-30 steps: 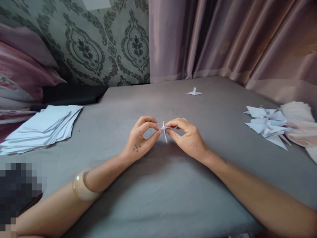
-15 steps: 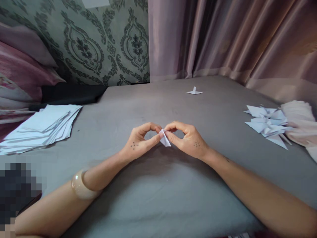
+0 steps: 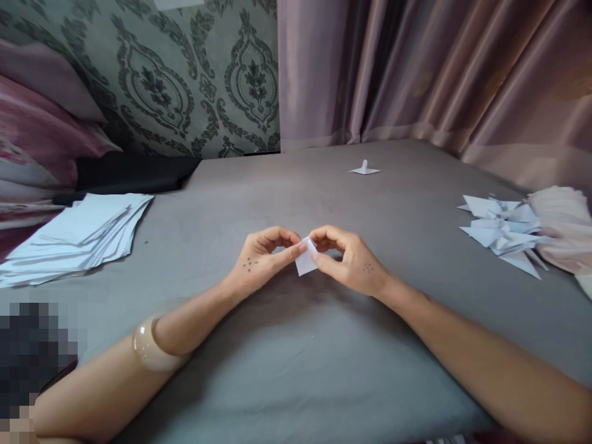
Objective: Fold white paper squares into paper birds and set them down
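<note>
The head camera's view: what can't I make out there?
All in the head view:
Folded paper: partly hidden by the left hand and right hand.
Origami pile: overlap hides how many pieces.
Paper stack: cut off by the left edge.
Wall sheet: cut off by the top edge.

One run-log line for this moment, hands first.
left hand: pinching folded paper | right hand: pinching same paper | left side: paper stack | right side: folded-paper pile

Patterned wall [image 3: 154,86], mauve curtain [image 3: 312,74], bunched pale cloth [image 3: 562,213]
</note>
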{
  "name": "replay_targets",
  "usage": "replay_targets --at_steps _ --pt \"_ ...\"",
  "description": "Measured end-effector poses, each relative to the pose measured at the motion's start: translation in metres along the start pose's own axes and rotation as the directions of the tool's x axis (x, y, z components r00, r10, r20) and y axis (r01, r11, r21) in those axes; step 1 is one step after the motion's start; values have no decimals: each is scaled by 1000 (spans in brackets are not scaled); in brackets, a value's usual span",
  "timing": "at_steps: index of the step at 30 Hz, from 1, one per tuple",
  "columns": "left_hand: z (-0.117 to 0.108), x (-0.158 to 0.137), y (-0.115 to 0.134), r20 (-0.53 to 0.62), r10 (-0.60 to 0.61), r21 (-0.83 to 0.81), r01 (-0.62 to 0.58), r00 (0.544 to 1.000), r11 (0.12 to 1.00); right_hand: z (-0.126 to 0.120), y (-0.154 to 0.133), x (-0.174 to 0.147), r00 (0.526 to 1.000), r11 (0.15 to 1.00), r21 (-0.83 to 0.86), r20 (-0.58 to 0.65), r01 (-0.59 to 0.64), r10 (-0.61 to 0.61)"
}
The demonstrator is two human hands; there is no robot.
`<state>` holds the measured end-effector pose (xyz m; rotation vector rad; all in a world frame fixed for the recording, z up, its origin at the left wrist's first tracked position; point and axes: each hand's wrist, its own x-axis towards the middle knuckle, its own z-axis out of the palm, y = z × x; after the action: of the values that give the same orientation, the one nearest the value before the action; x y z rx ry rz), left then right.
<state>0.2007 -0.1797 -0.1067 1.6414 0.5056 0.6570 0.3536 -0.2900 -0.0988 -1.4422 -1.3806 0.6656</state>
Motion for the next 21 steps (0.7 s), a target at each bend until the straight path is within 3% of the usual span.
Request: replay_targets --at_steps 8,13,21 --pt "1 3 -2 -32 -95 -199 86 995 976 4 11 3 993 995 95 -114 -17 28" --pt "-3 5 -7 25 -151 -241 152 988 959 4 13 6 990 987 158 -130 -38 59" --pt "-5 8 -8 -17 -187 -291 174 982 941 0 12 8 987 967 239 -107 -92 120"
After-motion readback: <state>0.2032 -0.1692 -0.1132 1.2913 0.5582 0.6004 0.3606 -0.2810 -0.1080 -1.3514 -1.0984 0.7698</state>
